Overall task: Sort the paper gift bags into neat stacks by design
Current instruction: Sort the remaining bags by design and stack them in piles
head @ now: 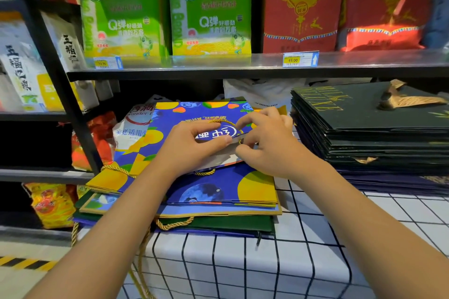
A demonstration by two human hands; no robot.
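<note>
Blue fruit-print gift bag [194,114] atop stack — pinched in left grip [192,145], right grip [264,138]

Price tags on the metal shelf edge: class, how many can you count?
2: one price tag under the left green bag, one under the left red box. More may lie outside the frame.

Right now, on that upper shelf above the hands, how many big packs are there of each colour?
Green packs: 2, one at and one at.
Red packs: 2, one at and one at.
Total: 4 packs standing side by side on the metal shelf, counting only these green and red ones.
</note>
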